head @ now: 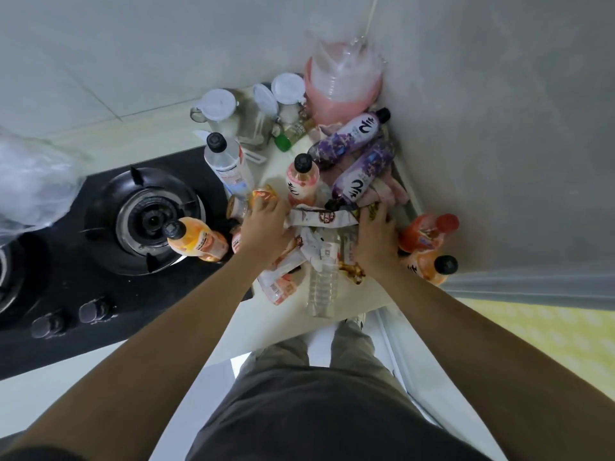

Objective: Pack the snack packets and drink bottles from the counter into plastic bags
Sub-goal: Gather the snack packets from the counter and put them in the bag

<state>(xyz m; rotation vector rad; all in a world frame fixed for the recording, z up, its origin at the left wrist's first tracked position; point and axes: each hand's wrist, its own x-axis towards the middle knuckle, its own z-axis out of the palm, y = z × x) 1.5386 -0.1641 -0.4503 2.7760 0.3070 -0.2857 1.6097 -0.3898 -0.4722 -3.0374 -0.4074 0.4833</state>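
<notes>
Head view: snack packets (pixel 301 257) and a clear bottle (pixel 322 287) piled on the counter (pixel 293 306), partly hidden under both hands. Left hand (pixel 266 227) fingers curled onto an orange packet (pixel 263 196); right hand (pixel 376 237) pressed on a white packet (pixel 324 217), grip unclear. Purple bottles (pixel 352 154) crowd the wall corner; stove (pixel 146 221) borders left.

A white snack packet (pixel 324 218) is stretched flat between the hands; more packets (pixel 283 277) and a clear bottle (pixel 322 284) are piled just below them; two purple bottles (pixel 352 154) are laid tilted beyond the right hand (pixel 376 234); an orange bottle (pixel 196 241) is stood left of the left hand (pixel 263 227).
</notes>
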